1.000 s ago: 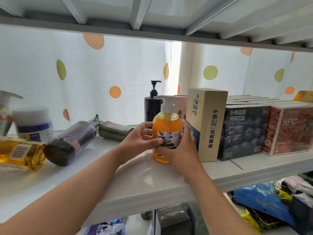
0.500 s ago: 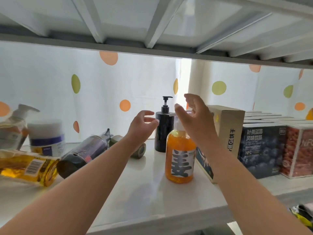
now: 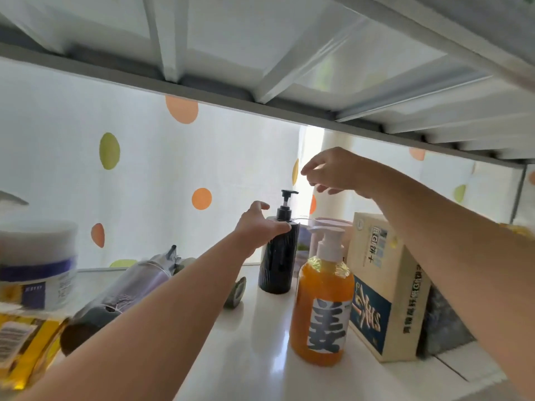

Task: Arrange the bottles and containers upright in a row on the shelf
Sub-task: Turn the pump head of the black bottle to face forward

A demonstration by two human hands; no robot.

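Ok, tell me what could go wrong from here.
The left hand touches the black pump bottle high at its shoulder; a push there might tip it onto the orange bottle close beside it. Its forearm passes over the dark bottle lying on its side; a nudge could roll it along the shelf.

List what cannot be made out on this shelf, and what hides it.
Head view:
Pink-lidded container: body hidden behind orange pump bottle.
Green lying item: mostly covered by the left forearm; type unclear.
Yellow lying bottle: cut off by left edge, blurred.
Dark box: hidden by the right forearm and biscuit box.
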